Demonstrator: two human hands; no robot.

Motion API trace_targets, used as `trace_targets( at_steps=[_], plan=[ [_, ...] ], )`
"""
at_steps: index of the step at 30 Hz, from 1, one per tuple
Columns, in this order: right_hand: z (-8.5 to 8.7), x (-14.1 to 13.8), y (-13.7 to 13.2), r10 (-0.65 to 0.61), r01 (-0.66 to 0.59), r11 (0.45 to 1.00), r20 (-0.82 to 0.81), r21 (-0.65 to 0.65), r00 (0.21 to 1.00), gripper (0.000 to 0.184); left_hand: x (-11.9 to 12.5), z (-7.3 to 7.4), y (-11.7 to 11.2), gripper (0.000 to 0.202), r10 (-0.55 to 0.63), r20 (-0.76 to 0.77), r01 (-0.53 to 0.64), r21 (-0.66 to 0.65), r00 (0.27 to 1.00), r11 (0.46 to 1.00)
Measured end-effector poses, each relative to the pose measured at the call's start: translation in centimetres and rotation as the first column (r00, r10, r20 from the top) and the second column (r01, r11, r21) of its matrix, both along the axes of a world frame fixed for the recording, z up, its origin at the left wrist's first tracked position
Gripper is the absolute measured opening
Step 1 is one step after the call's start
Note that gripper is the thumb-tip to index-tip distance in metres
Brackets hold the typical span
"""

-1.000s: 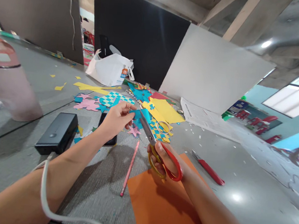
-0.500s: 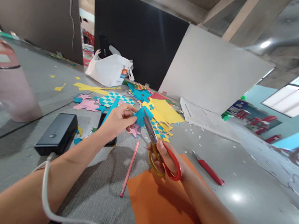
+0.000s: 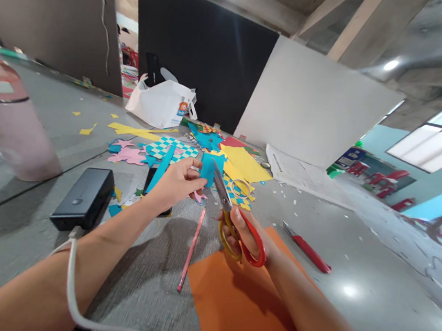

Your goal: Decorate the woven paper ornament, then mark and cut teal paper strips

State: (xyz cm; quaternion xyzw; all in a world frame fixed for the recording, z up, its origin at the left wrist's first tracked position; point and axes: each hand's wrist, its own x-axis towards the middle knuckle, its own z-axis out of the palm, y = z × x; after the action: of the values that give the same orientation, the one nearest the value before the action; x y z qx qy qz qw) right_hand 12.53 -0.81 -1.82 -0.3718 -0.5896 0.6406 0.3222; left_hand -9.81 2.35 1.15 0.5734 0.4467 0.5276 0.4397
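Note:
My left hand (image 3: 175,183) pinches a piece of blue paper (image 3: 207,167) and holds it up above the table; a long blue strip (image 3: 161,168) hangs from the same hand. My right hand (image 3: 243,237) grips a pair of scissors (image 3: 238,222) with red and yellow handles. The steel blades point up and away and meet the right edge of the blue paper. An orange sheet (image 3: 246,305) lies under my right forearm.
A pink pencil (image 3: 191,249) lies between my arms. A red utility knife (image 3: 307,248) lies to the right. A black power bank (image 3: 83,198) with a white cable, a phone under my left hand, a pink tumbler (image 3: 10,122), coloured paper cuttings (image 3: 214,154) and a white bag (image 3: 162,104) stand further off.
My left hand has turned the blue paper upright and brought it nearer the blades. The long blue strip now shows hanging from it. The scissors have stayed nearly in place.

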Motion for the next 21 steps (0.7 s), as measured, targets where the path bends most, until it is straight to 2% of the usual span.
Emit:
trace_targets(
  at_steps=[12, 21],
  plan=[
    [-0.06, 0.16, 0.07, -0.007, 0.005, 0.999, 0.065, 0.041, 0.998, 0.066, 0.46, -0.61, 0.09, 0.035, -0.036, 0.066, 0.038, -0.019, 0.997, 0.999],
    [0.08, 0.26, 0.14, 0.005, -0.009, 0.999, 0.078, 0.050, 0.997, 0.068, 0.56, -0.46, -0.10, 0.030, -0.030, 0.065, 0.032, -0.038, 0.997, 0.999]
  ],
)
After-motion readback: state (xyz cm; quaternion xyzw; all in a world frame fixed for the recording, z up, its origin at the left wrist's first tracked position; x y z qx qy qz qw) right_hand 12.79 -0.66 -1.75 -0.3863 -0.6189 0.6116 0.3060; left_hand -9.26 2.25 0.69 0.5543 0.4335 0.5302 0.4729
